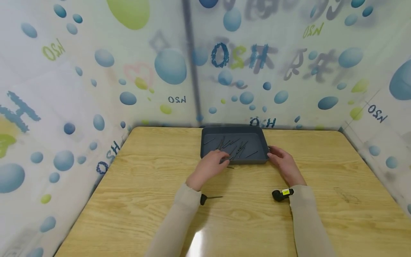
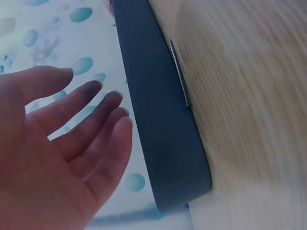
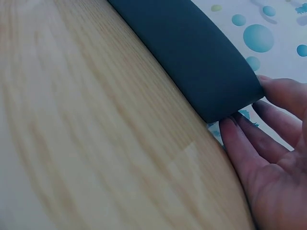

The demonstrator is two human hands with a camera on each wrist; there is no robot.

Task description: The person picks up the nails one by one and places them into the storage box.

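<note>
A dark grey rectangular tray (image 1: 235, 131) stands near the back of the table, with several thin dark rods (image 1: 252, 154) scattered over its floor. My left hand (image 1: 210, 165) hovers by the tray's front left edge. In the left wrist view its fingers (image 2: 108, 103) curve loosely, apart from the tray's wall, and hold nothing. One thin metal rod (image 2: 179, 74) lies on the table against the tray's front wall. My right hand (image 3: 276, 148) holds the tray's right end, its thumb at the rim and other fingertips lower down, near the base.
The wooden table (image 1: 138, 171) ends at a wall covering (image 1: 167, 107) printed with blue and green dots, close behind the tray. Black wrist cameras show at both cuffs, the right camera (image 1: 279, 195) with a yellow label.
</note>
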